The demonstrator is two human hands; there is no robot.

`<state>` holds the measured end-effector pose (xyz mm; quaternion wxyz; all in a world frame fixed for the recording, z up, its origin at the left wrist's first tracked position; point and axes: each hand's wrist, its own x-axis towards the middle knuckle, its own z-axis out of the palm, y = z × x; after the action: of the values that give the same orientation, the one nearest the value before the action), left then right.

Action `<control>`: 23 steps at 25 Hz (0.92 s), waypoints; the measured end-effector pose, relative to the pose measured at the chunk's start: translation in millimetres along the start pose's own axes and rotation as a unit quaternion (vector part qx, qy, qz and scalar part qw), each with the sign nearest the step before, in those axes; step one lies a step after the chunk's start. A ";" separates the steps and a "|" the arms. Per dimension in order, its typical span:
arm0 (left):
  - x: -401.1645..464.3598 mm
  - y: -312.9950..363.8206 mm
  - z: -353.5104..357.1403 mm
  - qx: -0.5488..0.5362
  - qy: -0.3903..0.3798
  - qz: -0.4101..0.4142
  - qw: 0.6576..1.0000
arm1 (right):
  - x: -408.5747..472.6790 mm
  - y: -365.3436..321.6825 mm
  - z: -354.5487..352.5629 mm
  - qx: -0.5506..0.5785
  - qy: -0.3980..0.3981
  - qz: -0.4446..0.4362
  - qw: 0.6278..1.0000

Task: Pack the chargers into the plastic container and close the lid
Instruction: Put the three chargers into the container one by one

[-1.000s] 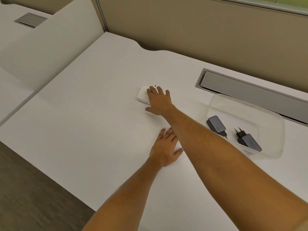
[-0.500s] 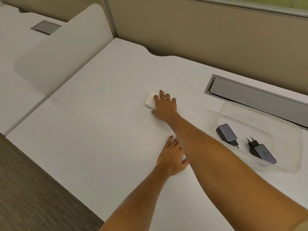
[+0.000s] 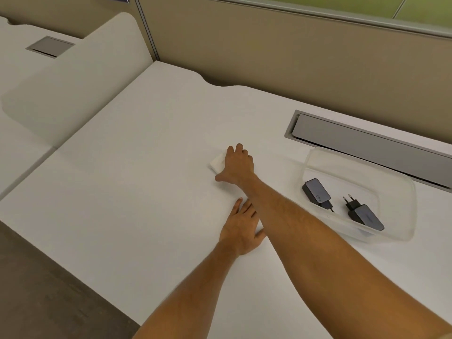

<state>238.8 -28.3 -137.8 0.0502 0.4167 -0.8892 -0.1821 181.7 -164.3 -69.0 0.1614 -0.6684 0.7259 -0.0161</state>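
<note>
Chargers [image 3: 316,193] already lie in the container [image 3: 401,231], right of the grip; right hand [image 3: 236,166] curls around a white charger [image 3: 217,163] for lifting, left hand [image 3: 241,231] flat, bracing.

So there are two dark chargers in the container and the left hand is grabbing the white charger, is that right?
Not quite. In the head view it is the right hand on the white charger; the left hand lies flat on the desk. Two dark chargers do sit in the container.

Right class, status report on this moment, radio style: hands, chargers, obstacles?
Right hand closing on white charger; left hand flat on desk. Two dark chargers in open container. No lid seen; path clear.
</note>
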 end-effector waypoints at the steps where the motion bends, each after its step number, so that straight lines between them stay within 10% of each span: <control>1: -0.3 0.6 -3.7 0.008 0.011 -0.022 1.000 | -4.3 1.8 -1.9 0.001 -0.008 0.005 1.000; 23: -2.2 -1.3 -2.3 0.067 0.022 0.004 0.997 | -124.4 133.3 -129.6 0.038 0.140 0.056 0.988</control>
<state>241.7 -28.0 -136.0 0.0424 0.4191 -0.9000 -0.1123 26.6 -53.7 48.4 0.0840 -0.6116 0.7763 -0.1277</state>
